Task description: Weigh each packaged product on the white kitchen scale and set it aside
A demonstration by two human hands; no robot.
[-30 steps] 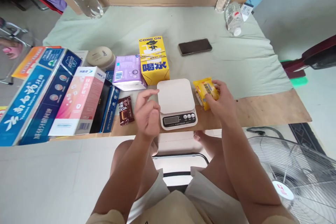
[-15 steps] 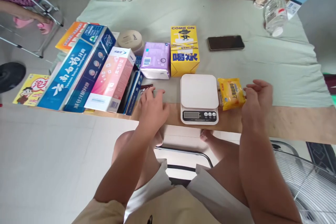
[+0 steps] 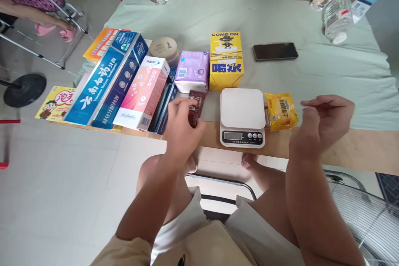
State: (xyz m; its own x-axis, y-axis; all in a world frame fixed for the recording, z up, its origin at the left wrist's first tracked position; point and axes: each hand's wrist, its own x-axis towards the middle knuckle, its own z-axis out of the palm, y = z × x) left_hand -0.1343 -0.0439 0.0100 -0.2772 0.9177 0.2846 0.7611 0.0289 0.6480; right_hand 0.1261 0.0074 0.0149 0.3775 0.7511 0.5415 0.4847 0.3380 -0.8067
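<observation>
Between its thumb and fingers my left hand (image 3: 183, 122) grips a small dark-red packet (image 3: 197, 106), tilted up off the table. To the right of it lies a white kitchen scale (image 3: 242, 110), its platform bare and its display blank. A yellow soap packet (image 3: 282, 111) rests against the scale's right side. Beyond that packet my right hand (image 3: 324, 122) hovers with curled but parted fingers, touching nothing that I can see. Behind the left hand are a purple tissue pack (image 3: 191, 68) and a yellow box (image 3: 226, 60).
On the left stand a blue toothpaste box (image 3: 99, 79), a pink-white box (image 3: 143, 95) and a round cream tub (image 3: 165, 50). A phone (image 3: 275, 51) lies at the back right, near a clear bottle (image 3: 337, 20). Below right is a fan grille (image 3: 368, 220); a person sits far left.
My left hand has taken hold of the dark-red packet and lifted it from the table. My right hand has drawn away rightward from the soap packet. The view has shifted slightly.
</observation>
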